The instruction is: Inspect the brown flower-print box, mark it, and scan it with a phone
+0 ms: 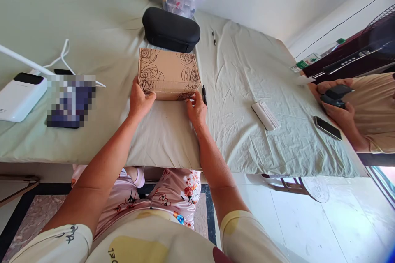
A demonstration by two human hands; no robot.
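Cardboard box (168,73) sits upper centre of frame, black scribbled loops on its top and near face. Long axis runs across the picture, left to right, right end dipping slightly down-frame.

Left hand (140,99): holding the box at its lower-left corner, thumb toward the near face, fingers up the left side. Right hand (196,109): gripping the lower-right corner, fingers curled in; contact under the box is hidden, can't tell.

Key relation: box lies directly up-frame of the 2 hands and between them, 1 hand per end of the long axis. Neither hand is nearer; both touch.

Black case (171,29) is just beyond the box's far edge, about parallel. Black pen (205,98) lies just right of the right hand, near the box's right end. Can't tell if the box's underside is flat on the tablecloth (234,78).
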